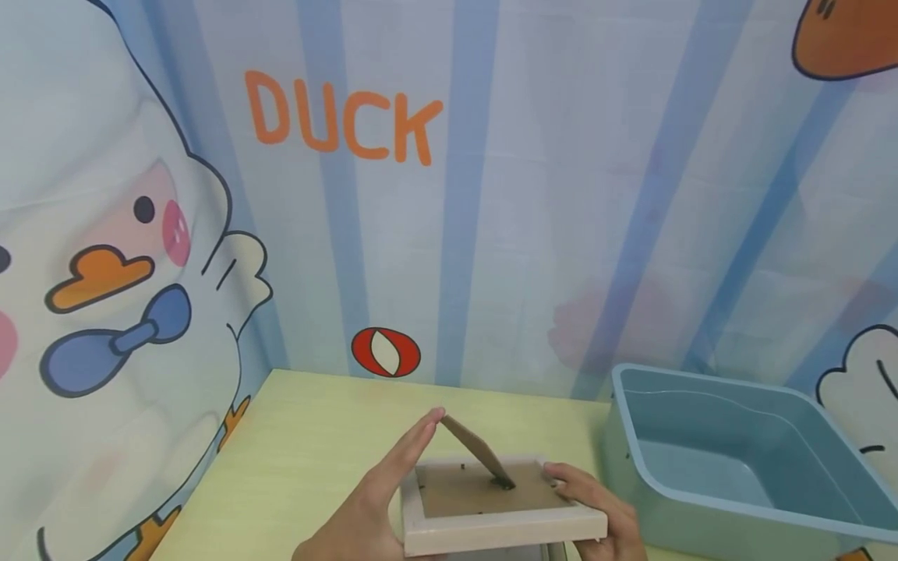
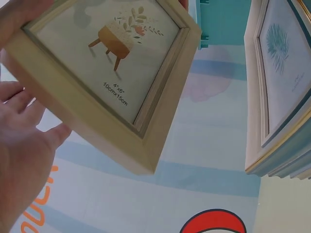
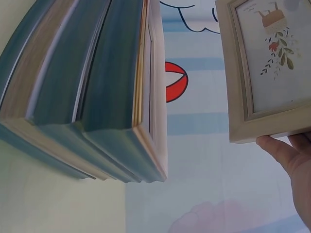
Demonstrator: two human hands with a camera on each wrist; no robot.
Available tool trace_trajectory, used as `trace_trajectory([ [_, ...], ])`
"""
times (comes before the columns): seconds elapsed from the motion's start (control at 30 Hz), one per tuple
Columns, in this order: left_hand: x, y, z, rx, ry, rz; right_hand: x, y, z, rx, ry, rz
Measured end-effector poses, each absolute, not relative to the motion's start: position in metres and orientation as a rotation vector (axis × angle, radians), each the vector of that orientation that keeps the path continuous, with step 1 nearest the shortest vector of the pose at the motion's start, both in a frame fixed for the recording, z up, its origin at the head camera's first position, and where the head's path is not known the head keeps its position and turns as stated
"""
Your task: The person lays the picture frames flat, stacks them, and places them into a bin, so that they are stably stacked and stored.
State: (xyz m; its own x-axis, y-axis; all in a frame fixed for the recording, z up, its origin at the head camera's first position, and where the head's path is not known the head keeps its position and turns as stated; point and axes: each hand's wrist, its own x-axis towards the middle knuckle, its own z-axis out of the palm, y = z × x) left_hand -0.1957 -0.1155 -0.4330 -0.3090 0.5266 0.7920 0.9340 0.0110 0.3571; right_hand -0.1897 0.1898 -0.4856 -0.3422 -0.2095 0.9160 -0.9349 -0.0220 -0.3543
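A cream picture frame lies face down between both hands in the head view. Its brown backing faces up, and the easel stand is raised at a slant. The left hand holds the frame's left side; its long fingers reach up to the stand's tip. On the frame's right side, the right hand grips with a finger or thumb over the back edge and the rest around the side and below. The frame's front print shows in the wrist views.
Beneath the held frame stands a stack of picture frames with teal and wood-toned edges, a pale frame on top. A blue-green plastic tub is at the right on the yellow table. Duck-printed cloth hangs behind.
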Motion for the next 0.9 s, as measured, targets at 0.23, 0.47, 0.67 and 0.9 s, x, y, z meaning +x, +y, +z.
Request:
trace_trajectory([
  [0.23, -0.194, -0.112, -0.434, -1.413, -1.726, -1.246, -0.19, 0.195, -0.489, 1.165, -1.612, 1.39],
  [0.47, -0.193, -0.101, -0.439, -1.206, -1.491, -1.143, -0.192, 0.199, -0.491, 1.125, -1.576, 1.399],
  [0.67, -0.192, -0.094, -0.439, -1.151, -1.411, -1.119, -0.192, 0.199, -0.486, 1.133, -1.531, 1.406],
  [0.9, -0.193, -0.093, -0.446, -1.134, -1.467, -1.091, -0.195, 0.202, -0.481, 1.157, -1.502, 1.363],
])
